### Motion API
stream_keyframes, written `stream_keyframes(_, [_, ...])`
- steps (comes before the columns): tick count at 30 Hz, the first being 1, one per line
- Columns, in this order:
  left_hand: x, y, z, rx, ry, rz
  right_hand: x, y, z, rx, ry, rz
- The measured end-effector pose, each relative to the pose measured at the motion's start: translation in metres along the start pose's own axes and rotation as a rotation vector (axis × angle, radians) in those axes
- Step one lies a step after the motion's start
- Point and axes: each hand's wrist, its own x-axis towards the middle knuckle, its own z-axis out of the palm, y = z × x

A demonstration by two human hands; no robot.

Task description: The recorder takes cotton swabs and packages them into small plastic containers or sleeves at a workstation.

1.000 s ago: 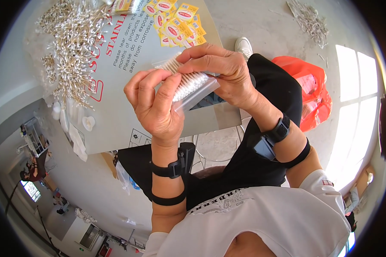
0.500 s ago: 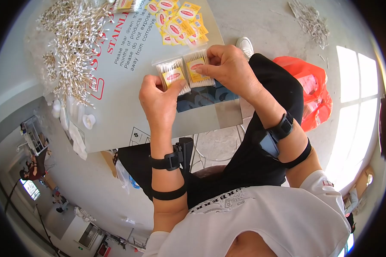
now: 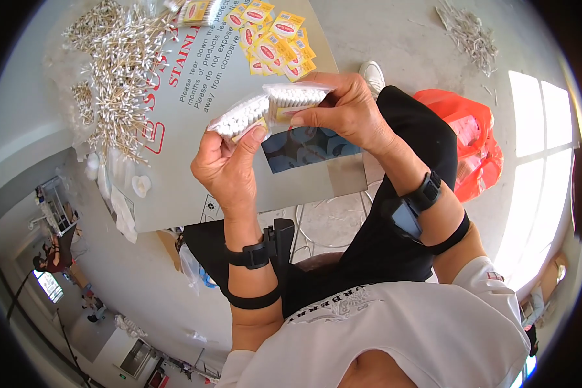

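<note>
My left hand [image 3: 229,161] pinches a clear pack of cotton swabs [image 3: 244,119] between thumb and fingers. A second pack of cotton swabs [image 3: 295,97] is gripped by my right hand [image 3: 349,110]. Both packs are tilted so that their white tips face me, and their inner edges meet. Part of a yellow label shows on each, the rest being turned away or behind a thumb. Beyond them a pile of yellow printed cards [image 3: 275,48] lies on the grey table [image 3: 187,168]. Another swab pack [image 3: 197,11] rests at the table's far edge.
Loose cotton swabs [image 3: 119,77] are heaped on plastic at the left of the table. A dark patterned patch [image 3: 310,150] lies under my hands. On the floor at right sit a red plastic bag [image 3: 469,142] and a pile of whitish sticks [image 3: 469,35].
Both packs have been tipped up, from label side showing to swab ends showing. My left hand has shifted slightly left and turned; the right hand has rotated with its pack.
</note>
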Motion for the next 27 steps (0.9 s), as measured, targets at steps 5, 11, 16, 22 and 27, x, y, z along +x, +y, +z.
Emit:
stream_keyframes(5, [0.001, 0.007, 0.003, -0.014, -0.035, -0.003, -0.001, -0.002, 0.002, 0.034, 0.005, -0.063])
stream_keyframes(11, [0.0, 0.006, 0.002, 0.028, -0.102, 0.008, -0.001, -0.001, 0.0, -0.002, -0.003, -0.093])
stream_keyframes(16, [-0.003, 0.0, 0.0, -0.055, -0.108, -0.123, 0.002, 0.004, -0.006, -0.294, 0.052, 0.116])
stream_keyframes(22, [-0.014, -0.007, -0.005, -0.11, -0.049, -0.174, -0.001, -0.003, 0.008, -0.8, 0.354, -0.564])
stream_keyframes(27, [-0.02, -0.009, -0.001, -0.041, -0.096, -0.179, -0.006, 0.001, 0.013, -0.459, -0.001, -0.3])
